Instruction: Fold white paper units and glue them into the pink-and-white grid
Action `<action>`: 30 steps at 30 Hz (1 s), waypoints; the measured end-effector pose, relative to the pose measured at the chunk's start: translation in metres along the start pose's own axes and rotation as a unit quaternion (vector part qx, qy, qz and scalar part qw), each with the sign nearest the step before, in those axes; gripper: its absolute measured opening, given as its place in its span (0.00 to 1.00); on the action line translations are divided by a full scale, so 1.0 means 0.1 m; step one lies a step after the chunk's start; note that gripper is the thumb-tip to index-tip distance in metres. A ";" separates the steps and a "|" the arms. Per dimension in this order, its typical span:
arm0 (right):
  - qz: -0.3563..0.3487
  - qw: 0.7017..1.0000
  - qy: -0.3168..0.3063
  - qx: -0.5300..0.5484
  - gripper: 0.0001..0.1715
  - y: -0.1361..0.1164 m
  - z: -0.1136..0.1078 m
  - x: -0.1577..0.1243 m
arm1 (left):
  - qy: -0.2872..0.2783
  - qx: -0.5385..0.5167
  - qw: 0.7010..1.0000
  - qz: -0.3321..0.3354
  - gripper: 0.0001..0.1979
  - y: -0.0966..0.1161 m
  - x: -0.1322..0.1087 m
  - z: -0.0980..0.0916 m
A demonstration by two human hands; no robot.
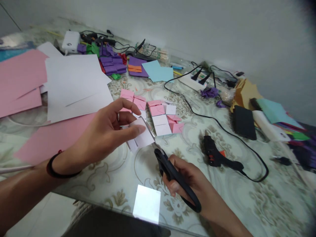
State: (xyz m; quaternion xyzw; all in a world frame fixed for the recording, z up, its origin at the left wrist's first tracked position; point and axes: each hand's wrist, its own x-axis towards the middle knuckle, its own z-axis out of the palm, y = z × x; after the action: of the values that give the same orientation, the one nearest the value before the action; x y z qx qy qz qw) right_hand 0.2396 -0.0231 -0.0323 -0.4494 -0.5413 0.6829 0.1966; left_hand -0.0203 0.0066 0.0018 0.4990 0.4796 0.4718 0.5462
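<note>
My left hand (108, 135) pinches a folded white paper piece (142, 135) above the table, thumb on top. A dark band sits on that wrist. My right hand (190, 184) grips black-handled scissors (172, 172), whose blades reach up into the white piece. Just beyond lie several folded pink and white paper squares (160, 113). A white paper square (147, 204) rests at the table's near edge.
Large pink and white sheets (74, 85) cover the left. A black glue gun (217, 154) with its cord lies to the right, and a black phone (244, 121) is beyond it. Purple folded papers (113, 62), a power strip (192, 80) and coloured paper stacks (276, 115) line the back and right.
</note>
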 end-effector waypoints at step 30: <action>-0.065 0.996 -0.060 0.022 0.35 0.05 0.04 -0.02 | -0.047 0.008 0.999 0.020 0.15 -0.05 -0.07 0.00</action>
State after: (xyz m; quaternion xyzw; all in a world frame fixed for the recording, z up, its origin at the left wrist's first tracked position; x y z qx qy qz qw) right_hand 0.2386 -0.0289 -0.0358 -0.3672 -0.5648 0.7062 0.2179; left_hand -0.0205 -0.0004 -0.0024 0.5343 0.4471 0.4554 0.5543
